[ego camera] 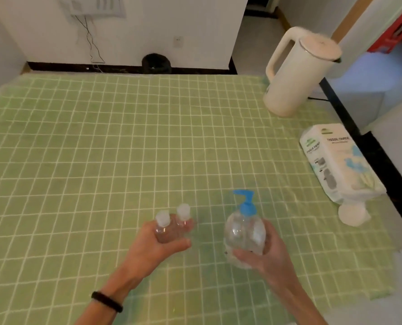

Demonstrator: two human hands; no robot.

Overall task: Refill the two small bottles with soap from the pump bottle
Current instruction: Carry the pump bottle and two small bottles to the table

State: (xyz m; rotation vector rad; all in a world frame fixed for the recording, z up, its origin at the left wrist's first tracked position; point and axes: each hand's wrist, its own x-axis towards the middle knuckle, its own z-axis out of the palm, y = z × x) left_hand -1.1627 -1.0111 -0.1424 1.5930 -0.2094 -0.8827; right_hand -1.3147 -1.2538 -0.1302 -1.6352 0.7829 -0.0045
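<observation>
**Two small bottles in one hand, pump bottle in the other**

The left hand [159, 248] is grasping both small bottles [163, 231] at once, side by side and touching. They're clear, each with a pale cap pointing away from the person. That hand has one black band [107, 301] on the wrist.

The right hand [265, 256] is wrapped around the one pump bottle [242, 233], clear with a blue pump on top, nozzle pointing left. It's just right of the small bottles, not touching them.

All three bottles are at the near middle of the green checked worktop [101, 148]. Can't tell if any of them touch it.

On the right side there's one cream jug [293, 78] at the back, one tissue pack [336, 160] nearer, and one small white round thing [352, 214] right by the pack, too blurry to name.
</observation>
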